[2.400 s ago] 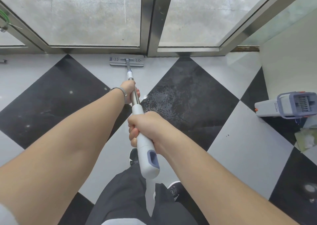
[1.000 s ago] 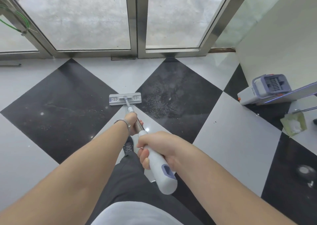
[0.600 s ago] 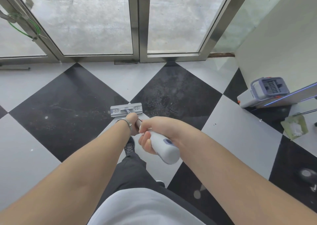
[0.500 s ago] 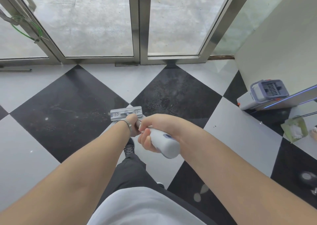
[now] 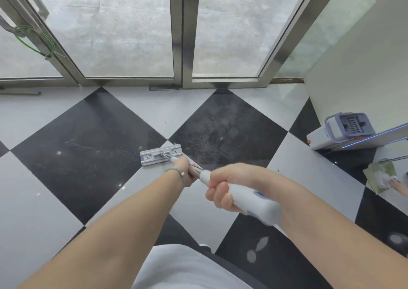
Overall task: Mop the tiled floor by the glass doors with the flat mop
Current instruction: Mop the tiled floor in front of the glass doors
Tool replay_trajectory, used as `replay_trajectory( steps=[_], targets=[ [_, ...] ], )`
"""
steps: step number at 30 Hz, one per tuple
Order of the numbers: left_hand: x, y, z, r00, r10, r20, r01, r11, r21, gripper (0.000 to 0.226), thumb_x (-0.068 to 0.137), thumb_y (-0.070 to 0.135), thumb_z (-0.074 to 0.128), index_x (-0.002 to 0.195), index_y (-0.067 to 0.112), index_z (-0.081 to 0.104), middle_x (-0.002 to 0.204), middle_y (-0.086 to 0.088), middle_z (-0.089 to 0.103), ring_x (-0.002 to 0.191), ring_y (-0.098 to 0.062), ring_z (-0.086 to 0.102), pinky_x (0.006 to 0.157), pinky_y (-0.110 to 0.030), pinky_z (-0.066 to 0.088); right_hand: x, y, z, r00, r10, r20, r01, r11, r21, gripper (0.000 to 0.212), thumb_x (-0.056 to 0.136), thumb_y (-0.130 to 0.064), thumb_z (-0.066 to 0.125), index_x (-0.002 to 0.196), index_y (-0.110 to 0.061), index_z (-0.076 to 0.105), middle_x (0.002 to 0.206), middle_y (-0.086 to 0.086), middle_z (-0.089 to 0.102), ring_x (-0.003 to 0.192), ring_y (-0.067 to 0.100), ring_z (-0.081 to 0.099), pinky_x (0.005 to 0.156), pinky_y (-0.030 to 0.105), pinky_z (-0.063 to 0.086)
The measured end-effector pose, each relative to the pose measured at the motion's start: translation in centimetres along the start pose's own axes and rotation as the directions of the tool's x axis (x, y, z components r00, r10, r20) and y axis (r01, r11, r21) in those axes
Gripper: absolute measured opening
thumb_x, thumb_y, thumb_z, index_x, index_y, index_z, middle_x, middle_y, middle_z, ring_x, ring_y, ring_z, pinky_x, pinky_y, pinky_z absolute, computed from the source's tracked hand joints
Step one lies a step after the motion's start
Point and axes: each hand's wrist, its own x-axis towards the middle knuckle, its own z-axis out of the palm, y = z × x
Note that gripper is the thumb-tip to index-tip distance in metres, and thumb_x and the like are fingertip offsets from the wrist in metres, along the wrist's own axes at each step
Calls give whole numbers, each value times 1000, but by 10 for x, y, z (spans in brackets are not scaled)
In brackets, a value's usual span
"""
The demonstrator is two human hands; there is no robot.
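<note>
On black-and-white tiles, both hands (image 5: 223, 189) grip the unlabelled flat mop (image 5: 162, 156)

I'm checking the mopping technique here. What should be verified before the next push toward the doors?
1. Left hand grips the mop pole: ok.
2. Right hand grips the white handle: ok.
3. Mop head flat on the floor: ok.
4. Path to the glass doors free of obstacles: ok.
5. Mop bucket stands off to the right, out of the stroke: ok.
6. Pad still wet enough: cannot tell.
</note>
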Motion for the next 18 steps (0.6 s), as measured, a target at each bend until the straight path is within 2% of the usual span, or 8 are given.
replay_trajectory(
  steps=[1, 4, 8, 11, 18],
  targets=[
    [4, -1, 0, 1000, 0, 13, 1, 998, -56, 19, 98, 18, 33, 82, 13, 42, 63, -2, 42, 35, -14, 45, 35, -12, 40, 2, 1, -3, 1000, -2, -30, 1, 1000, -30, 19, 96, 0, 35, 108, -12, 44, 66, 1, 37, 34, 2, 40, 31, 12, 35],
    [11, 6, -7, 999, 33, 36, -32, 999, -10, 20, 99, 20, 33, 83, 11, 40, 65, 0, 41, 50, -12, 41, 38, -16, 37, 15, -3, 0, 998, -34, -60, 29, 997, -70, 16, 95, 0, 38, 104, -9, 48, 68, 3, 41, 36, 2, 41, 32, 13, 35],
    [34, 36, -16, 997, 79, 11, -80, 993, 87, 22, 101, 20, 33, 81, 12, 38, 63, -2, 39, 49, -13, 39, 37, -13, 38, 39, -16, 14, 997, -65, -33, 65, 998, 7, 19, 94, 2, 36, 101, -11, 48, 66, 3, 41, 34, 3, 41, 32, 13, 34],
    [45, 60, -20, 996, 87, 10, -87, 993, 81, 26, 101, 23, 36, 78, 13, 38, 63, -3, 38, 51, -14, 38, 46, -23, 38, 56, -33, 22, 997, -81, -12, 81, 996, 37, 17, 93, 2, 36, 97, -12, 44, 66, 2, 39, 33, 3, 41, 32, 13, 34],
    [72, 108, -23, 993, 118, 11, -118, 987, 110, 23, 102, 20, 34, 80, 13, 37, 66, -3, 39, 52, -13, 39, 49, -25, 37, 85, -70, 36, 992, -127, -21, 128, 990, 58, 19, 92, 4, 35, 99, -12, 41, 67, 4, 40, 33, 4, 41, 33, 12, 34]
  ],
)
